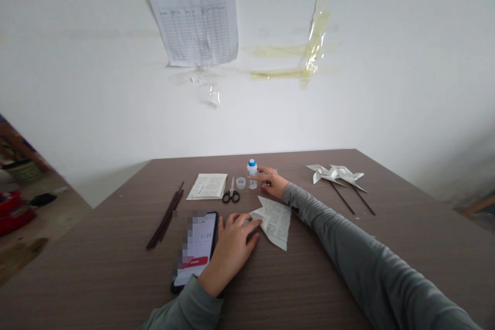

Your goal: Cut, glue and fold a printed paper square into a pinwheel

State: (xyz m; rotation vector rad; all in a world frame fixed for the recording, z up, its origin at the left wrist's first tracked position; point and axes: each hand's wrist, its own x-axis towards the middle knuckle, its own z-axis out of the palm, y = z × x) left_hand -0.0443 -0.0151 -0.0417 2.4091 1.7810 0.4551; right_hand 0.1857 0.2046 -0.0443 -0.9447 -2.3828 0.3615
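Observation:
My left hand (231, 248) lies flat on the brown table (116, 278), fingertips pressing the left corner of a folded printed paper (276, 220). My right hand (271, 181) reaches forward and its fingers touch a small glue bottle (252, 173) with a blue cap. Whether those fingers grip the bottle or merely rest against it is unclear. A small clear cap (241, 182) sits just left of the bottle.
Black scissors (231, 194), a stack of printed sheets (208, 186) and several dark thin sticks (166, 216) lie to the left. A phone (197, 247) lies beside my left wrist. Two paper pinwheels on sticks (338, 175) rest at the right. A wall stands behind.

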